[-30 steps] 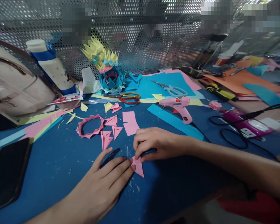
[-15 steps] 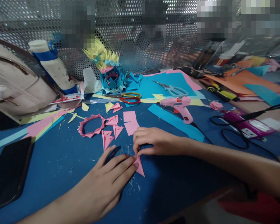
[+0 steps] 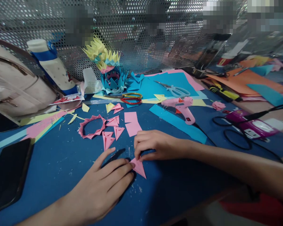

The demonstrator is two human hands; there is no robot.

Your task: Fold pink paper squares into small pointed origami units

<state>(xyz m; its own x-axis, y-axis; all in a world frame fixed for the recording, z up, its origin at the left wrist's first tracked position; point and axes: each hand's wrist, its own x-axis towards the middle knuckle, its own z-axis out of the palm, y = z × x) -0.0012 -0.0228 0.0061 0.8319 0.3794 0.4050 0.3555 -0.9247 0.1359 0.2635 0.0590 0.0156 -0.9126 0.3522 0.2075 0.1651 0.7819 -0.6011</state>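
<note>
A small folded pink paper triangle [image 3: 139,169] lies on the blue table under my fingers. My right hand [image 3: 153,145] pinches its top edge between thumb and forefinger. Stretched flat on the table, my left hand [image 3: 108,182] touches the triangle's left corner with its fingertips. Just beyond are several folded pink paper pieces [image 3: 108,140] and a ring of joined pink pieces [image 3: 92,126]. Two pink paper rectangles [image 3: 132,124] lie beyond my right hand.
A pink glue gun [image 3: 185,108] with its cord lies at right, near light-blue scissors [image 3: 175,89] and red-and-yellow scissors [image 3: 130,98]. A black phone [image 3: 10,175] lies at left. A folded-paper model [image 3: 114,78], a bottle [image 3: 52,66] and a bag [image 3: 19,81] stand behind.
My left fingers have drawn back a little to the left, showing more of the pink triangle. My right hand stays at its top edge, shifted slightly down.
</note>
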